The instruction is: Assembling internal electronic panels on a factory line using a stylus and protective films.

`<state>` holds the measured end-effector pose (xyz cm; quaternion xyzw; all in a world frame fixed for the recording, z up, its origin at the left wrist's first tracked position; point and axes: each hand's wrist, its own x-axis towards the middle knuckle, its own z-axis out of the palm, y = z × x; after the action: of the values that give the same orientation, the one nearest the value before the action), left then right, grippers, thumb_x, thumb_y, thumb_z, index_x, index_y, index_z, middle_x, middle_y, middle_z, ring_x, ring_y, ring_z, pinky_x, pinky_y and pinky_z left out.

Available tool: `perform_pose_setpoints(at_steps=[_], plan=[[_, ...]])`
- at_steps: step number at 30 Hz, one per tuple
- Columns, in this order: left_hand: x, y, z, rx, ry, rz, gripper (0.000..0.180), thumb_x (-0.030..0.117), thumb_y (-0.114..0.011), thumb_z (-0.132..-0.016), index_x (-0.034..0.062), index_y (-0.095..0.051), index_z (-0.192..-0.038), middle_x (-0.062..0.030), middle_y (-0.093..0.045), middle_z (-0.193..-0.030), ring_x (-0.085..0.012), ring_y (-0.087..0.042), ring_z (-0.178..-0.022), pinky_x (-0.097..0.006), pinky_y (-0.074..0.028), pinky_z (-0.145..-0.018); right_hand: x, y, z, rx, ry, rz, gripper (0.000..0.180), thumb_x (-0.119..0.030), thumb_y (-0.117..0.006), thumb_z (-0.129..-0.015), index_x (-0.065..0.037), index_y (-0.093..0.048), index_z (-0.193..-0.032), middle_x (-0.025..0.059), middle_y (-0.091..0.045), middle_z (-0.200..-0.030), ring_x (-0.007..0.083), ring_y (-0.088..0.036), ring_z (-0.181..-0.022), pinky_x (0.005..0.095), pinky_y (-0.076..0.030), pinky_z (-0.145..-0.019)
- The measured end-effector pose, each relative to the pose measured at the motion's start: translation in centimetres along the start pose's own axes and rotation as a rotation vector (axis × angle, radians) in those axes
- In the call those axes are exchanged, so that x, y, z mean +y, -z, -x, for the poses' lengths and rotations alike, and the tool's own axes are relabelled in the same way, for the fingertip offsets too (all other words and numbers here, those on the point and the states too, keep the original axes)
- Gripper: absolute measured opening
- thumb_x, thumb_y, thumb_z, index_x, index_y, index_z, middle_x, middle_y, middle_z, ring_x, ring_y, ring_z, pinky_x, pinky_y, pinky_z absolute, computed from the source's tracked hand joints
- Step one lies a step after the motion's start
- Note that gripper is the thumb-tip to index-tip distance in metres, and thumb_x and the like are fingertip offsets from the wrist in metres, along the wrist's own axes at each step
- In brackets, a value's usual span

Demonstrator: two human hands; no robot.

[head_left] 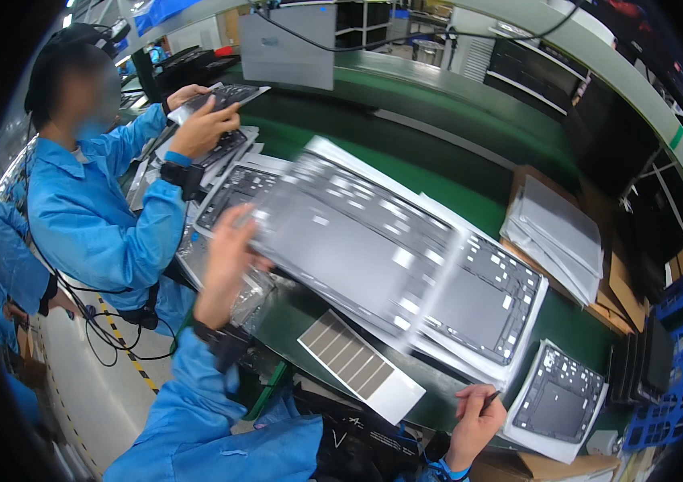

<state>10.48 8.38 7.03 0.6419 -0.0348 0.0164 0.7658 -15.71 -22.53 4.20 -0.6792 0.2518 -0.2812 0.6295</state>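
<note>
My left hand [231,261] grips the left edge of a flat grey panel [341,249], tablet-shaped with a dark frame and small white patches. The panel is tilted and smeared by motion. Under its right side, a similar panel [478,297] lies on a stack with white sheets. My right hand [478,422], at the bench's near edge, is closed on a thin black pen-like tool [489,399] whose exact kind I cannot make out. Between my hands lies a white sheet with grey-brown strips [357,361]. Another panel [557,402] rests on white sheets to the right.
At the left, a co-worker in blue [100,177] holds a similar panel [233,95] over a pile. A cardboard box with grey sheets [554,237] stands far right, near blue crates [671,386]. Cables hang beside the co-worker.
</note>
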Motion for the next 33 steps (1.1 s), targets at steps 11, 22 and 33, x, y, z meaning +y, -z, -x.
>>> perform_pose_setpoints(at_steps=[11, 22, 33], plan=[[-5.1, 16.9, -8.6, 0.186, 0.08, -0.111, 0.027, 0.017, -0.058, -0.103, -0.0032, -0.055, -0.122, -0.0078, -0.067, -0.084, -0.0121, -0.067, -0.071, -0.025, -0.049, -0.058, 1.0, 0.8, 0.7, 0.107, 0.047, 0.041, 0.035, -0.017, -0.056, -0.107, 0.001, -0.061, -0.077, -0.0004, -0.05, -0.057, 0.003, -0.04, -0.049, 0.0216, -0.027, -0.047], [-0.1, 4.9, 0.6, 0.269, -0.715, -1.413, 0.041, 0.009, -0.068, -0.09, -0.0027, -0.057, -0.128, -0.0234, -0.062, -0.118, -0.0389, -0.061, -0.106, -0.048, -0.049, -0.093, 1.2, 1.0, 2.9, 0.203, 0.007, 0.163, 0.059, -0.046, -0.039, -0.107, 0.0, -0.06, -0.078, 0.0093, -0.062, -0.076, 0.0119, -0.054, -0.061, 0.0263, -0.039, -0.046], [-9.0, -7.7, 12.7, -0.796, -0.757, -0.975, 0.051, 0.037, -0.076, -0.085, 0.0222, -0.067, -0.133, -0.0046, -0.061, -0.129, -0.0253, -0.057, -0.115, -0.044, -0.044, -0.101, 4.5, -3.3, 2.3, -0.163, 0.166, 0.231, 0.018, 0.003, -0.08, -0.083, 0.005, -0.07, -0.098, 0.0138, -0.073, -0.091, 0.0191, -0.073, -0.082, 0.0276, -0.057, -0.078]])
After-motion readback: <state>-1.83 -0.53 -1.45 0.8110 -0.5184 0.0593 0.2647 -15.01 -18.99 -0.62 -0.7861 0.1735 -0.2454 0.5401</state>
